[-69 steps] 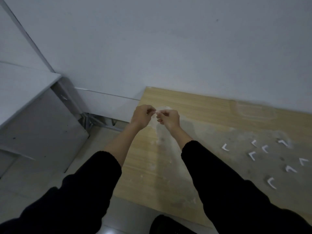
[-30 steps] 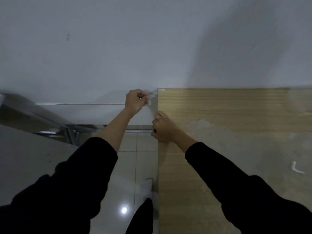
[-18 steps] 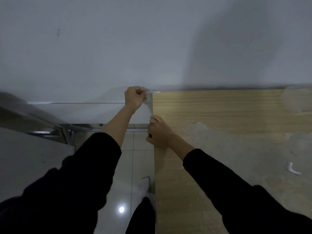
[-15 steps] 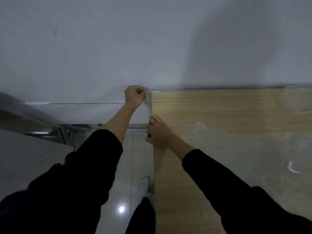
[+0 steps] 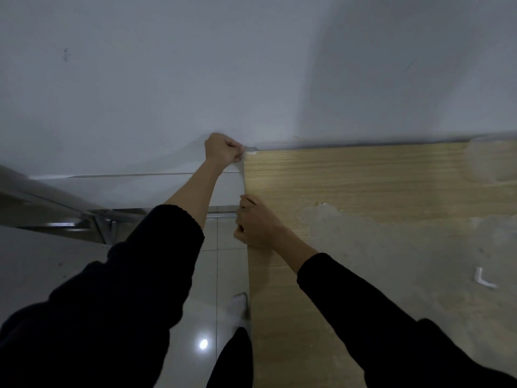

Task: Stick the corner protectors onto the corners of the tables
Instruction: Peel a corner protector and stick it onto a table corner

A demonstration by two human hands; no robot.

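The wooden table [image 5: 363, 177] stands against the white wall. At its far left corner sits a small clear corner protector [image 5: 251, 150]. My left hand [image 5: 222, 149] pinches this protector from the left side and holds it against the corner. My right hand [image 5: 256, 222] rests on the table's left edge as a loose fist; whether anything lies inside it is hidden. One loose white L-shaped protector [image 5: 483, 281] lies on the table at the right.
A clear plastic item [image 5: 492, 161] lies at the table's far right by the wall. A grey patch of dried residue covers the right part of the tabletop. Left of the table are the tiled floor [image 5: 218, 275], my foot [image 5: 237, 305] and a grey cabinet [image 5: 42, 256].
After holding the protector together over the table, my hands parted. The left hand carried it to the far left corner and holds it there; the right hand settled on the table's left edge.
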